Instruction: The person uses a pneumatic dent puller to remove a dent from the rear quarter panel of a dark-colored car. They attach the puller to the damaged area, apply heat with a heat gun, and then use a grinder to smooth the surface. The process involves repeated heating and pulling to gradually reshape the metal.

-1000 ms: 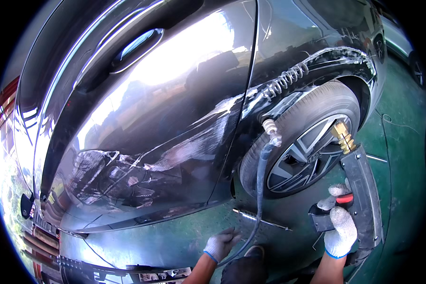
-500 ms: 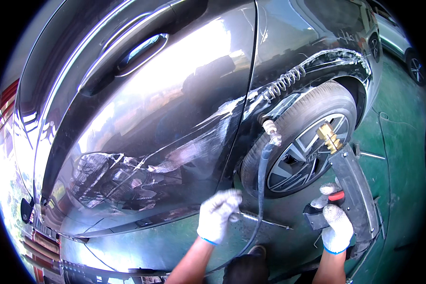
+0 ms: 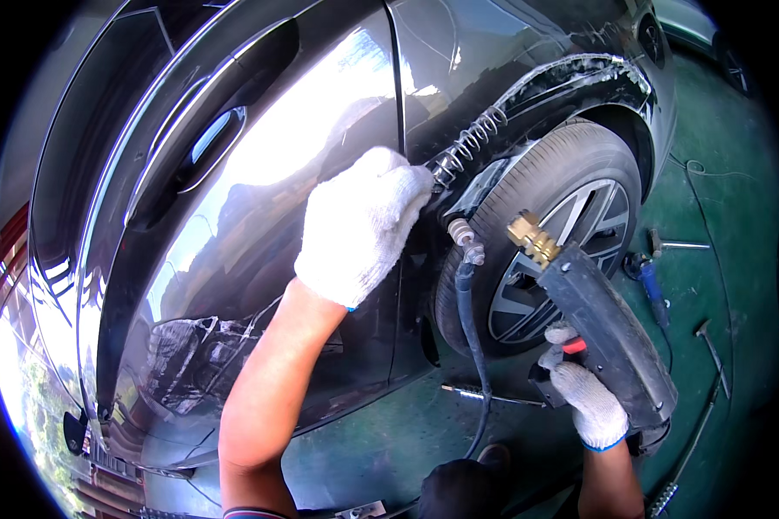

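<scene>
My left hand (image 3: 361, 229), in a white glove, is raised against the dark car's scraped rear side, fingers closed at the lower end of a coiled wire (image 3: 470, 143); what they grip is hidden. My right hand (image 3: 590, 404), also gloved, grips a black tool (image 3: 603, 329) with a red trigger and brass nozzle (image 3: 535, 240), pointed up toward the wheel arch. A thick cable (image 3: 467, 307) ends in a metal clamp (image 3: 465, 236) beside the tyre (image 3: 485, 272).
Scraped door (image 3: 221, 363) at left. On the green floor (image 3: 710, 277) lie a T-handled bar (image 3: 684, 246), a blue power tool (image 3: 653, 290), a hammer (image 3: 714, 350), long rods (image 3: 692, 450) and thin cables. Another car (image 3: 710, 35) stands at upper right.
My left hand has risen from low by the floor to the coiled wire. My right hand's tool has swung up and left, its nozzle nearer the arch. The view has shifted slightly.
</scene>
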### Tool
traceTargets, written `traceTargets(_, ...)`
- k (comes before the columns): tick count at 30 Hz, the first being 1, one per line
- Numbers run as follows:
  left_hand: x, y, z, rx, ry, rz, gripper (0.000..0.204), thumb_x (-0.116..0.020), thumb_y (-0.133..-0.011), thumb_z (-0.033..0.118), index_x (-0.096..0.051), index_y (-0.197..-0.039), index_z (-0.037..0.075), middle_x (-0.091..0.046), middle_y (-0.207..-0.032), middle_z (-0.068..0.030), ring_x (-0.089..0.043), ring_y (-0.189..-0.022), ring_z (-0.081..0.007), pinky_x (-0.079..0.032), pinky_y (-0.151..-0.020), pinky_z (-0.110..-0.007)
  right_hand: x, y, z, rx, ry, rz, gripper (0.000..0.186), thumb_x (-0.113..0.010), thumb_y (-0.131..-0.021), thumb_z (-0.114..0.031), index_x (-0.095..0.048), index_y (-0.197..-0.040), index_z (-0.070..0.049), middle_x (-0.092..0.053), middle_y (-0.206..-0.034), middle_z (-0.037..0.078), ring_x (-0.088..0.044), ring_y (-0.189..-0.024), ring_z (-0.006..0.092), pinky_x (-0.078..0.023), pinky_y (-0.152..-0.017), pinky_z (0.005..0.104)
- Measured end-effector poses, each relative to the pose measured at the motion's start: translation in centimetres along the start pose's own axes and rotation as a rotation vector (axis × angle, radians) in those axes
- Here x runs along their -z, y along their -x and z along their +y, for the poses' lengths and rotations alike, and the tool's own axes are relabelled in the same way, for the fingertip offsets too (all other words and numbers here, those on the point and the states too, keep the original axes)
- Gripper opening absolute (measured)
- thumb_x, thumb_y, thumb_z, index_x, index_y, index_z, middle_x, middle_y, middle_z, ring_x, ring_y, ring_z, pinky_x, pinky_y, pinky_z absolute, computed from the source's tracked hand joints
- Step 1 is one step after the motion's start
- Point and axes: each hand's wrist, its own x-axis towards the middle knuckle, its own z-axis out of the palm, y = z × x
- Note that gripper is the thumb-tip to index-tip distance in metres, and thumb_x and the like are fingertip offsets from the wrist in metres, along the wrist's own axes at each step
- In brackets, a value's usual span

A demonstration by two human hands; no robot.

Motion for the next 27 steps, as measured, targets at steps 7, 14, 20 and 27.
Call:
traceTargets(7, 0.4, -0.7, -0.2, -0.066, -0.067, -0.109, 0.019, -0.074, -0.08, 0.004, -0.072, -0.098, 0.007, -0.065, -0.088, -0.0082, -0.068, -0.082, -0.0279, -0.054, -0.073, -0.037, -2.1, -1.9, 0.4, -0.012, -0.086, 0.06, 0.053, -0.071, -0.085, 0.004, -0.056, -0.136, -0.001, -0.066, -0.123, 0.014, -0.064, -0.101, 0.0184, -0.055, -0.086, 0.0335)
traceTargets(14, 0.4, -1.0, -1.0, -0.128, -0.077, -0.114, 0.013, -0.071, -0.083, 0.011, -0.07, -0.096, 0.009, -0.061, -0.086, -0.0098, -0.066, -0.079, -0.0308, -0.053, -0.068, -0.04, -4.7, -5.0, -1.3, 0.152, 0.105, 0.036, 0.052, -0.079, -0.078, 0.004, -0.059, -0.126, 0.004, -0.072, -0.108, 0.013, -0.072, -0.09, 0.0163, -0.06, -0.083, 0.0318)
traceTargets(20, 0.5, -1.4, -1.1, -0.158, -0.098, -0.148, 0.015, -0.071, -0.083, 0.012, -0.07, -0.098, 0.009, -0.061, -0.087, -0.0098, -0.066, -0.078, -0.0314, -0.053, -0.067, -0.041, -4.7, -6.6, -2.2, 0.317, 0.309, -0.068, 0.049, -0.077, -0.079, 0.004, -0.059, -0.125, 0.003, -0.071, -0.109, 0.013, -0.071, -0.094, 0.0176, -0.059, -0.087, 0.0318)
traceTargets(27, 0.8, -1.6, -1.3, -0.191, -0.119, -0.171, 0.017, -0.07, -0.082, 0.012, -0.07, -0.099, 0.01, -0.062, -0.088, -0.0095, -0.066, -0.078, -0.0316, -0.053, -0.067, -0.041, -4.6, -7.0, -2.4, 0.407, 0.381, -0.134, 0.053, -0.076, -0.081, 0.005, -0.056, -0.13, 0.004, -0.067, -0.113, 0.014, -0.069, -0.1, 0.0177, -0.058, -0.09, 0.0312)
